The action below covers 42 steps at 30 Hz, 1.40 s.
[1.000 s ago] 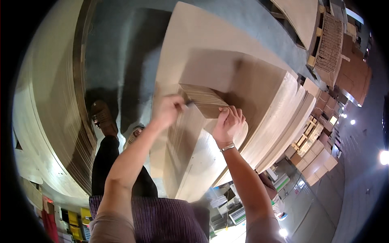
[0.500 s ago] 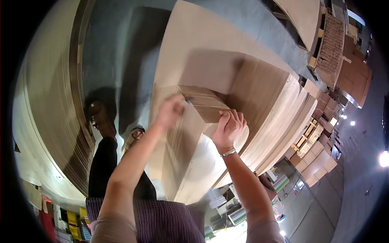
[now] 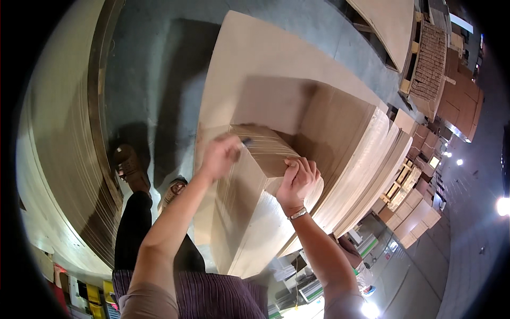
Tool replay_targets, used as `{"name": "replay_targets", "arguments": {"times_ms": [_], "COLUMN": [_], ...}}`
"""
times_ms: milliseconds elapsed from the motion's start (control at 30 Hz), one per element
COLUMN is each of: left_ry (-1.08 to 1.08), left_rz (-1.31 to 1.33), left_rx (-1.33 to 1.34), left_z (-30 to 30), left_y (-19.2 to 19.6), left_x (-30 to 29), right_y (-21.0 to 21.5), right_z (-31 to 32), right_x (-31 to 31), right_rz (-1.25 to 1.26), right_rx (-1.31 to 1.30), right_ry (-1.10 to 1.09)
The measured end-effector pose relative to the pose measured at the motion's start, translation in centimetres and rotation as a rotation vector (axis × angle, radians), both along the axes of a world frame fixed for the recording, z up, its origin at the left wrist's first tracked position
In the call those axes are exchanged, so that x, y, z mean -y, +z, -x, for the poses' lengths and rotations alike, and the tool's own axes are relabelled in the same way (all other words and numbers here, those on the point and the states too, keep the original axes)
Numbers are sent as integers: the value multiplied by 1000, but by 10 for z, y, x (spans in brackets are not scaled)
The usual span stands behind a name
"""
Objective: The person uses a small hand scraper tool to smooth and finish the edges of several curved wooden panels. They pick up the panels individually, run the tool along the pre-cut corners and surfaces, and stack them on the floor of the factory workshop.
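Box (image 3: 260, 154), at frame centre on stacked boards (image 3: 345, 159): left hand (image 3: 220, 155), closed on a small dark tool, has slid left along its top; right hand (image 3: 297, 181) still grips the near corner.

both hands (image 3: 257, 167) rest on a wrapped cardboard stack (image 3: 260, 154) atop board piles (image 3: 366, 159).
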<state>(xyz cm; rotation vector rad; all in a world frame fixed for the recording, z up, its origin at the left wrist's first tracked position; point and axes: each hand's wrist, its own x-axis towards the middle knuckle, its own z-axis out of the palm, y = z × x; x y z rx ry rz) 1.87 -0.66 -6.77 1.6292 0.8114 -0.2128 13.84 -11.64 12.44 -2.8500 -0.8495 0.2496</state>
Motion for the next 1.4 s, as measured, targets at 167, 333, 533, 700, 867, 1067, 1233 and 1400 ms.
{"name": "replay_targets", "arguments": {"times_ms": [167, 333, 533, 700, 867, 1067, 1233, 1400], "left_ry": [-253, -228, -205, -452, -404, -357, -317, -200], "left_rz": [-387, -312, -211, -378, -321, -293, -84, -134], "left_rx": [-177, -197, -83, -229, -201, -173, 256, 7], "left_z": [-18, -24, -20, -24, -18, -23, -5, -6], "left_y": [-15, -2, 4, 4, -6, -1, 40, 57], "left_x": [-20, -19, -25, -25, -25, -35, -37, -45], "right_y": [-3, -1, -1, -1, -1, -3, -1, -3], "right_z": [2, 1, 2, 1, 2, 3, 2, 6], "right_x": [-1, 1, 1, 2, 1, 0, 2, -2], "right_rz": [15, 22, 30, 32, 29, 30, 26, -1], "right_rx": [-33, -20, -33, -32, -38, -19, -34, -43], "right_ry": [-6, 5, -2, -2, -7, 9, -42, -12]}}
